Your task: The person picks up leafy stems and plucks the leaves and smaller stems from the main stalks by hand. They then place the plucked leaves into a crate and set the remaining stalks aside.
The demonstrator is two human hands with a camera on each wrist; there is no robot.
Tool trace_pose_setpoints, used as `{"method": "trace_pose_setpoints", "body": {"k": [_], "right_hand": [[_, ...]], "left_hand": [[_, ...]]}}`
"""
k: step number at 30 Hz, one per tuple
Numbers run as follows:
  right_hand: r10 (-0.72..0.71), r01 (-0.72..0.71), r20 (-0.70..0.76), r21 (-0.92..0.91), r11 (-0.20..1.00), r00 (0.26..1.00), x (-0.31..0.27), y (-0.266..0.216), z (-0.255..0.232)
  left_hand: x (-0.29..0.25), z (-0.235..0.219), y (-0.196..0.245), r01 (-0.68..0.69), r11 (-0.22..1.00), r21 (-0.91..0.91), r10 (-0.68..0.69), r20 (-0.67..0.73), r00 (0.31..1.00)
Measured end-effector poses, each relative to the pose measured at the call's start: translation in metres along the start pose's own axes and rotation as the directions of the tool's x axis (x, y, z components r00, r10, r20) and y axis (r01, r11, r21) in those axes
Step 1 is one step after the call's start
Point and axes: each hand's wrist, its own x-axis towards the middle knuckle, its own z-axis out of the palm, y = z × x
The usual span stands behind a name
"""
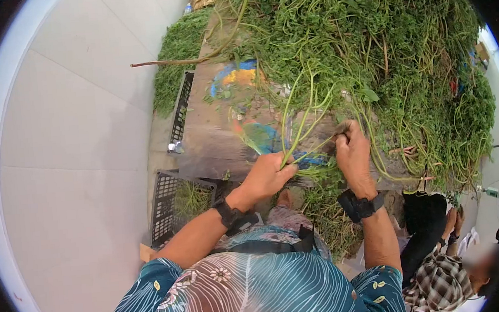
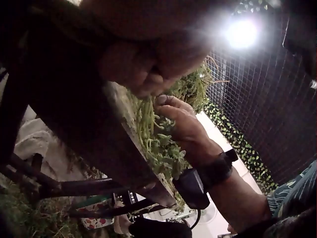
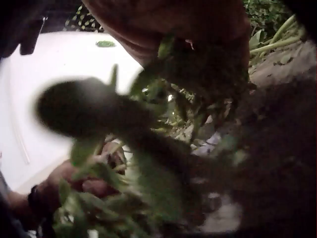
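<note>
My left hand [image 1: 266,177] grips a few long green stems [image 1: 299,135] near their lower ends, and their tops fan out over the table. To its right, my right hand [image 1: 353,151] pinches the end of one of these stems, fingertips curled in. The left wrist view has my right hand [image 2: 184,128] beside pale green leafy stems [image 2: 146,121] at the table's edge. Blurred leaves [image 3: 153,183] cover much of the right wrist view, partly hiding my left hand [image 3: 74,181]. A large heap of leafy stems [image 1: 369,41] lies just beyond both hands.
The worn table [image 1: 206,159] carries scattered leaf bits and a single brown-ended stem [image 1: 166,62] jutting past its left edge. Black crates [image 1: 162,201] stand at the left, with more greens [image 1: 179,47] behind. Trimmings lie on the floor below. Another person [image 1: 446,275] sits at the lower right.
</note>
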Motion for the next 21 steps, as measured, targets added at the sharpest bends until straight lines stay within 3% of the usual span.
{"method": "trace_pose_setpoints", "body": {"k": [2, 6, 8, 11, 14, 15, 18, 21], "right_hand": [[0.084, -0.081, -0.004, 0.182, 0.98, 0.996, 0.003, 0.003, 0.002], [-0.095, 0.091, -0.019, -0.144, 0.985, 0.995, 0.004, 0.003, 0.007], [-0.238, 0.235, 0.04, -0.392, 0.89, 0.97, 0.001, 0.0, 0.004], [-0.033, 0.027, -0.07, -0.092, 0.995, 0.997, 0.005, 0.003, 0.012], [0.02, -0.003, -0.125, 0.137, 0.991, 0.992, 0.014, 0.02, 0.009], [0.068, -0.051, -0.194, 0.091, 0.995, 0.979, 0.021, 0.036, 0.002], [0.264, -0.218, -0.139, 0.279, 0.935, 0.955, 0.026, 0.024, -0.04], [0.312, -0.292, 0.08, 0.625, 0.724, 0.947, 0.014, -0.006, -0.069]], "left_hand": [[0.001, -0.001, 0.001, 0.012, 1.0, 0.017, -0.012, -0.003, 1.0], [0.001, 0.001, -0.002, -0.012, 1.0, 0.014, 0.012, -0.016, 1.0], [0.001, 0.001, 0.0, -0.018, 1.0, 0.025, 0.019, -0.036, 0.999], [0.002, 0.0, 0.0, -0.025, 0.998, 0.065, 0.028, -0.038, 0.999], [-0.001, -0.004, 0.003, 0.033, 0.999, 0.022, -0.033, -0.012, 0.999], [-0.002, -0.005, 0.004, 0.064, 0.998, -0.01, -0.064, -0.001, 0.998], [-0.004, -0.003, 0.001, 0.018, 0.999, -0.044, -0.021, -0.071, 0.997], [0.0, 0.001, -0.007, -0.02, 0.999, -0.029, 0.017, -0.078, 0.997]]}}
